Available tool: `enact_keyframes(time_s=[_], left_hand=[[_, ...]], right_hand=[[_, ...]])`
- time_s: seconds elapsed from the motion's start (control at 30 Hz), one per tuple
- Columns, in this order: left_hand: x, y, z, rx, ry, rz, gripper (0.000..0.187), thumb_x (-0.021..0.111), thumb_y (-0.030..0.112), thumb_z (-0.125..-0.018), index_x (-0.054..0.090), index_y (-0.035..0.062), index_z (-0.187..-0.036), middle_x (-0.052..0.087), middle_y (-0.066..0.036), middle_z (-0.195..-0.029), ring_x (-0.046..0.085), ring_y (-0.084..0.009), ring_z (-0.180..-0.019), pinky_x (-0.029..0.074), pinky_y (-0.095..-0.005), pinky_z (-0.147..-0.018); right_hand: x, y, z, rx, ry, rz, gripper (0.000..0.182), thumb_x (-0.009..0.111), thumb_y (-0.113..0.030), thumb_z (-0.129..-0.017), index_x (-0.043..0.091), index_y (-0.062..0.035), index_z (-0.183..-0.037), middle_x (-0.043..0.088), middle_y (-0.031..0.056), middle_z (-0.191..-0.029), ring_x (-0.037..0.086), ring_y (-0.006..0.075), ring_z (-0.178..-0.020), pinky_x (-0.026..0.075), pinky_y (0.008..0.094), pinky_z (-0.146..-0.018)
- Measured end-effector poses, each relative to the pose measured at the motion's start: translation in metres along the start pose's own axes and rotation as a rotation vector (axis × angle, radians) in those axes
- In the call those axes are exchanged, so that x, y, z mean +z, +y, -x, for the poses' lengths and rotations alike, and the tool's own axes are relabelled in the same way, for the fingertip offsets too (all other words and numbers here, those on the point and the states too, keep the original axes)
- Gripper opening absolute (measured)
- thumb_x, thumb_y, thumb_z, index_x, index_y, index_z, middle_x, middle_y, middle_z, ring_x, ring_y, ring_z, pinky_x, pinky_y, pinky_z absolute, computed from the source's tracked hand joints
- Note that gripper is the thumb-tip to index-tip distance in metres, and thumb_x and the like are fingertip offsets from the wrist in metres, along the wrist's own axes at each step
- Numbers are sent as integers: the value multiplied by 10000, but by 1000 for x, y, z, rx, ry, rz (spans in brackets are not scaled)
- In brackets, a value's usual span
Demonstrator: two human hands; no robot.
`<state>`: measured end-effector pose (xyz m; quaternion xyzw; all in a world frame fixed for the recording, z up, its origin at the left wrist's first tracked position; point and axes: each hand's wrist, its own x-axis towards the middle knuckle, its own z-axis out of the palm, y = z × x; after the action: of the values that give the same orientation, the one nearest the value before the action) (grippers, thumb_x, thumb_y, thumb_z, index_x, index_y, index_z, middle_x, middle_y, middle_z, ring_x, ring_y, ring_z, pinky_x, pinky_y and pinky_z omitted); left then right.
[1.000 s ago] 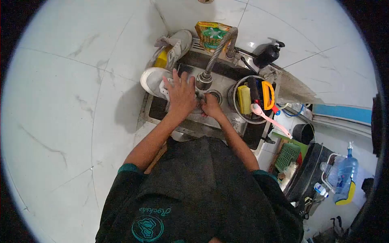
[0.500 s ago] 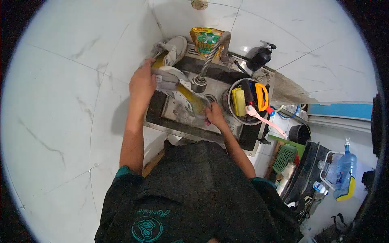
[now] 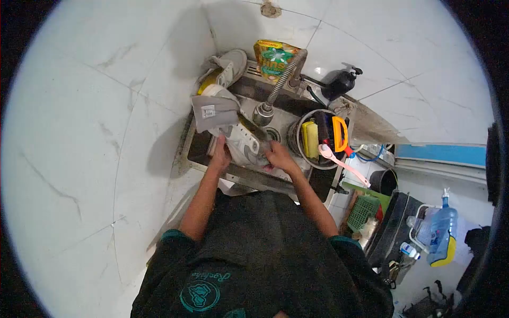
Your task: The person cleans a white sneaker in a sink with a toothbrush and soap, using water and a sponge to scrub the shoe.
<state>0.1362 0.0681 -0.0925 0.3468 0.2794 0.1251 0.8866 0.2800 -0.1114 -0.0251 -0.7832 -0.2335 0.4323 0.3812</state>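
Observation:
A white and grey shoe [image 3: 241, 143] is held over the metal sink [image 3: 249, 179], its grey tongue folded out to the left. My left hand [image 3: 220, 155] grips the near side of the shoe, below the tongue. At the shoe's right end, my right hand [image 3: 281, 158] has its fingers closed on it. Another grey shoe [image 3: 229, 68] rests at the back left corner of the sink. The flexible tap [image 3: 263, 112] hangs just behind the held shoe.
Right of the shoe, a round container [image 3: 297, 139] holds a yellow sponge [image 3: 310, 139], an orange-handled brush [image 3: 340, 132] and a pink brush [image 3: 339, 161]. Behind stand a detergent pouch [image 3: 273, 59] and a black pump bottle [image 3: 339, 86]. A green basket [image 3: 363, 213] is at the right.
My left hand has moved down and right, from the far left end of the shoe to its near side. The shoe has turned, and its tongue now hangs out toward the left.

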Motion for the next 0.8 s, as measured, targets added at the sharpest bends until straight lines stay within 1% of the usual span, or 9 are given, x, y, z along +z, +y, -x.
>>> enact_keyframes(time_s=[0.03,0.1,0.23,0.33,0.43,0.53,0.63,0.73,0.8], left_hand=[[16,8,1,-22,52,-10,873,410,716,-884,290,78,-1468,415,-107,-1442,435,-288,-1295,356,-430,-1071],[57,33,11,-72,156,-30,864,341,729,-899,301,83,-1470,424,-113,-1442,445,-275,-1294,353,-415,-1078],[52,25,-2,-16,190,-93,847,310,723,-912,317,81,-1464,466,-115,-1402,481,-264,-1259,359,-397,-1072],[29,15,-24,-23,155,-104,856,305,726,-911,298,81,-1474,454,-116,-1411,473,-267,-1263,357,-404,-1071],[43,17,-21,-17,173,-138,891,311,741,-899,276,69,-1483,431,-126,-1426,458,-280,-1271,360,-407,-1065],[84,44,-2,-33,242,-121,934,335,758,-882,266,48,-1485,417,-144,-1433,445,-297,-1275,358,-409,-1060],[83,50,-8,-65,189,-35,939,332,761,-881,249,53,-1492,398,-145,-1450,436,-298,-1286,347,-408,-1069],[72,42,-20,-53,145,-10,938,333,757,-883,240,52,-1495,383,-145,-1461,429,-297,-1293,336,-399,-1077],[61,35,-29,-25,173,-27,931,336,747,-890,247,41,-1491,378,-145,-1465,431,-295,-1291,332,-389,-1078]], right_hand=[[-2,-24,4,110,-53,-39,339,561,-193,-900,542,115,-1039,629,210,-729,653,342,-580,527,431,-547],[6,-25,-20,12,118,208,358,573,-210,-897,550,116,-1044,640,255,-804,646,420,-728,518,473,-654],[2,-24,-38,-345,210,413,396,610,-252,-885,569,110,-1042,636,307,-944,599,494,-939,487,506,-804],[-1,-26,-33,-280,165,440,378,619,-235,-873,575,103,-1036,634,308,-949,607,481,-948,488,487,-814],[-11,-4,-50,-362,21,353,372,629,-227,-858,583,111,-1005,626,327,-919,608,489,-929,492,499,-803],[-17,-11,-55,-79,28,273,369,645,-231,-837,594,89,-1011,625,329,-894,619,476,-910,500,501,-781],[-14,-4,-68,-310,204,520,347,654,-232,-823,609,54,-1014,637,310,-885,632,464,-865,507,495,-756],[-11,-1,-74,-244,251,444,311,640,-211,-820,616,21,-1026,648,290,-895,635,452,-870,507,497,-762],[-22,-17,-62,-174,121,362,358,650,-272,-823,611,53,-969,645,297,-902,630,461,-871,509,498,-766]])
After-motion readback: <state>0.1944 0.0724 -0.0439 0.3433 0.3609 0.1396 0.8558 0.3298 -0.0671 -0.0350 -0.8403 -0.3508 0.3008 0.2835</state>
